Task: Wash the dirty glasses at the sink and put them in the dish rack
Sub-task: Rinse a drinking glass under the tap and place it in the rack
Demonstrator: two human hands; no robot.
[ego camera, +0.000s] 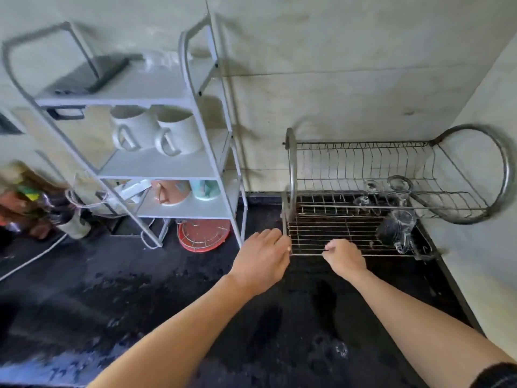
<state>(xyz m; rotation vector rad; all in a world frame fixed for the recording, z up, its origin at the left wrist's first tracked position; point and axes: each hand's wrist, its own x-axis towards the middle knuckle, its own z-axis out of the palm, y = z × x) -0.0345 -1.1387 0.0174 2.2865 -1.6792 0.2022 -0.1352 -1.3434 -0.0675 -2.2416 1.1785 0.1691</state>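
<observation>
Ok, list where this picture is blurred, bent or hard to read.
Head view: wide-angle distortion bows the grey metal shelf unit and steel wire dish rack; the left-edge clutter is smeared; clear glasses in the rack almost vanish against the wet black counter.

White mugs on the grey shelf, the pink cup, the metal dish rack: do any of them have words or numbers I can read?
No readable text anywhere.
Two white ceramic mugs: plain, no writing.
Pink ceramic cup: no writing shows.
Silver wire dish rack: no label.
Colourful packets at far left: too blurred to read.
</observation>
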